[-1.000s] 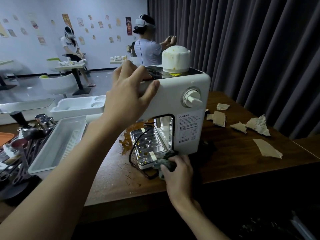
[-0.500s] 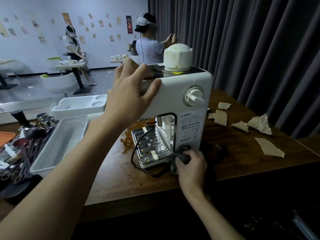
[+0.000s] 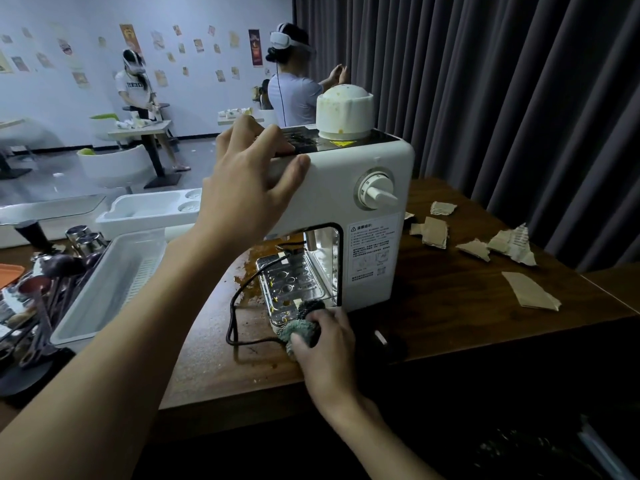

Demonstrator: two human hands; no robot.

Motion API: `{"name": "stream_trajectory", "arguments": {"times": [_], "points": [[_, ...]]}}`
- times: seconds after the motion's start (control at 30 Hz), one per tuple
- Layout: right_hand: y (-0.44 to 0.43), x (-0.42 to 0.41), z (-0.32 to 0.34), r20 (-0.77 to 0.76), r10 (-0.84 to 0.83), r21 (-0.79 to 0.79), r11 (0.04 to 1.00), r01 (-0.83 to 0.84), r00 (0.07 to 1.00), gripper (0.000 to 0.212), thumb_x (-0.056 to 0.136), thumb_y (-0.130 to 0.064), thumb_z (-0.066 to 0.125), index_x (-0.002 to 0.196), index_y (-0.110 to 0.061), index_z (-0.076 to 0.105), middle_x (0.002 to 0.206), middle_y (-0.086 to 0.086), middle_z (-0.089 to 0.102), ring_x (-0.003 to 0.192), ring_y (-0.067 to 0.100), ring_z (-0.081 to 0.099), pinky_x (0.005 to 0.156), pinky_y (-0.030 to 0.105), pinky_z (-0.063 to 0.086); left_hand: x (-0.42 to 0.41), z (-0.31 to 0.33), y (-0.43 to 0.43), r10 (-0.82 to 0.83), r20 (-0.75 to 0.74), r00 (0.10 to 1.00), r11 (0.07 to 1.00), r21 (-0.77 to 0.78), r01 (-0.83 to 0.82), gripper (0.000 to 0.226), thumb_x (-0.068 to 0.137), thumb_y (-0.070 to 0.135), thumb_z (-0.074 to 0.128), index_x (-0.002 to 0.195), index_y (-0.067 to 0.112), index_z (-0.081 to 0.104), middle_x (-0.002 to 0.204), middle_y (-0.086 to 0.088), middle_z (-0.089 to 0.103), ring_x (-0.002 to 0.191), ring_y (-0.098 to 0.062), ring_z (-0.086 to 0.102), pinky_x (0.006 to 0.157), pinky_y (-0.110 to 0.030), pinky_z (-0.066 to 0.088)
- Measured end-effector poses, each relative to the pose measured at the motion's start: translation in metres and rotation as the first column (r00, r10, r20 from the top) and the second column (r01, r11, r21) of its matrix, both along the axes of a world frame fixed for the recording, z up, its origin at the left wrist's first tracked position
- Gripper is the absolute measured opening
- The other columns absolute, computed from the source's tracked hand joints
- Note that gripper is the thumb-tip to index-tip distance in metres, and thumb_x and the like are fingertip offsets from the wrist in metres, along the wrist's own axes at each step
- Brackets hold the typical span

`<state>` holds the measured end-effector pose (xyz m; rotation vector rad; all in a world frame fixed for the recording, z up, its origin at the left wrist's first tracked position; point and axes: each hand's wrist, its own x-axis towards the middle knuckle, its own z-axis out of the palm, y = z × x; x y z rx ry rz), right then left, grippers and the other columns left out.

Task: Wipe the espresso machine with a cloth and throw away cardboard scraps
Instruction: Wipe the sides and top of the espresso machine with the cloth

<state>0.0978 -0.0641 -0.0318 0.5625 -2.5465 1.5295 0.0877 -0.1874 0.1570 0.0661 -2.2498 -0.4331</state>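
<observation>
**Cloth pressed at the drip tray corner**

The right hand [image 3: 325,344] has its grip clamped on a nubbly grey-green cloth [image 3: 304,323] against the shiny metal drip tray [image 3: 291,282]. Above it, the left hand [image 3: 242,188] clasps the top edge of the boxy white espresso machine [image 3: 346,161]. Torn brown cardboard scraps [image 3: 434,232] lie on the wooden counter [image 3: 450,289], well right of both grips. The text on the side label [image 3: 374,251] is too small to read.

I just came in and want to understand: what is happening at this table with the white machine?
A person is cleaning the espresso machine. The left hand holds its top edge, while the right hand grips a dark cloth and presses it against the front corner of the drip tray. The cardboard scraps lie on the table to the right of the machine, not yet thrown away. There are brown stains on the table beside the tray.
</observation>
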Motion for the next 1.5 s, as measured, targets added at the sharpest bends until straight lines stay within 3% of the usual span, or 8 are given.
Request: {"name": "stream_trajectory", "arguments": {"times": [0.37, 0.53, 0.67, 0.83, 1.0, 1.17, 1.37, 1.5], "points": [[0.068, -0.062, 0.009, 0.089, -0.359, -0.055, 0.930, 0.364, 0.929, 0.030, 0.082, -0.006, 0.074, 0.111, -0.004, 0.065, 0.117, 0.005, 0.049, 0.108, 0.024, 0.055, 0.093, 0.026, 0.044, 0.000, -0.001, -0.001, 0.002, -0.016, 1.000, 1.000, 0.001, -0.002, 0.033, 0.095, 0.049, 0.053, 0.105, 0.017, 0.059, 0.117, -0.005, 0.047, 0.124, -0.028, 0.042, 0.077, -0.037, 0.038], [0.055, -0.056, 0.021, 0.131, -0.250, -0.066, 0.963, 0.260, 0.959, 0.038, 0.078, -0.011, 0.079, 0.110, -0.009, 0.058, 0.115, -0.001, 0.042, 0.099, 0.010, 0.045, 0.083, 0.014, 0.038, -0.002, -0.001, -0.001, -0.001, -0.025, 1.000, 1.000, 0.004, 0.001, 0.040, 0.091, 0.054, 0.048, 0.103, 0.018, 0.059, 0.114, -0.005, 0.046, 0.121, -0.030, 0.044, 0.078, -0.038, 0.042], [0.039, -0.046, 0.014, 0.112, -0.218, -0.081, 0.970, 0.228, 0.969, 0.033, 0.077, -0.010, 0.080, 0.104, -0.009, 0.061, 0.118, 0.001, 0.048, 0.108, 0.016, 0.051, 0.095, 0.024, 0.045, -0.003, -0.001, -0.001, -0.001, -0.016, 1.000, 1.000, 0.013, 0.001, 0.040, 0.091, 0.055, 0.048, 0.102, 0.018, 0.058, 0.112, -0.004, 0.046, 0.121, -0.031, 0.046, 0.081, -0.043, 0.046], [0.057, -0.064, 0.017, 0.123, -0.345, -0.184, 0.913, 0.363, 0.930, 0.034, 0.081, -0.005, 0.075, 0.112, -0.004, 0.062, 0.121, 0.004, 0.050, 0.107, 0.019, 0.054, 0.087, 0.021, 0.043, -0.002, -0.001, -0.001, -0.003, -0.001, 1.000, 1.000, 0.013, 0.003, 0.039, 0.091, 0.054, 0.048, 0.102, 0.018, 0.058, 0.109, 0.004, 0.041, 0.121, -0.030, 0.045, 0.081, -0.041, 0.045], [0.042, -0.044, 0.012, -0.041, -0.245, -0.193, 0.953, 0.233, 0.969, 0.035, 0.082, -0.004, 0.073, 0.113, -0.010, 0.059, 0.124, -0.004, 0.044, 0.110, 0.007, 0.047, 0.097, 0.019, 0.042, -0.002, 0.000, -0.002, -0.001, -0.003, 1.000, 1.000, 0.019, 0.001, 0.044, 0.089, 0.057, 0.046, 0.102, 0.018, 0.059, 0.112, -0.001, 0.045, 0.120, -0.031, 0.046, 0.083, -0.043, 0.047], [0.053, -0.059, 0.017, -0.085, -0.322, -0.261, 0.921, 0.291, 0.943, 0.047, 0.081, -0.002, 0.073, 0.121, -0.014, 0.052, 0.125, 0.000, 0.050, 0.113, 0.012, 0.049, 0.090, 0.027, 0.047, -0.002, 0.000, -0.002, -0.018, -0.008, 1.000, 1.000, 0.020, 0.018, 0.043, 0.090, 0.058, 0.046, 0.101, 0.019, 0.058, 0.106, 0.005, 0.040, 0.117, -0.032, 0.048, 0.086, -0.051, 0.049], [0.051, -0.051, 0.006, -0.105, -0.267, -0.262, 0.937, 0.232, 0.958, 0.040, 0.091, -0.025, 0.066, 0.126, -0.006, 0.059, 0.133, 0.000, 0.044, 0.119, 0.005, 0.043, 0.090, 0.003, 0.034, -0.002, 0.001, -0.002, -0.006, -0.003, 1.000, 1.000, 0.020, 0.006, 0.044, 0.089, 0.059, 0.044, 0.103, 0.019, 0.059, 0.109, 0.000, 0.044, 0.116, -0.031, 0.048, 0.085, -0.052, 0.050], [0.059, -0.047, -0.004, -0.138, -0.149, -0.200, 0.972, 0.119, 0.979, 0.041, 0.100, -0.012, 0.047, 0.141, -0.005, 0.047, 0.148, 0.003, 0.027, 0.126, -0.007, 0.023, 0.091, -0.007, 0.023, -0.002, 0.001, -0.002, -0.006, 0.000, 1.000, 1.000, 0.016, 0.006, 0.046, 0.089, 0.060, 0.043, 0.104, 0.019, 0.059, 0.111, -0.003, 0.045, 0.116, -0.032, 0.048, 0.085, -0.053, 0.050]]}}
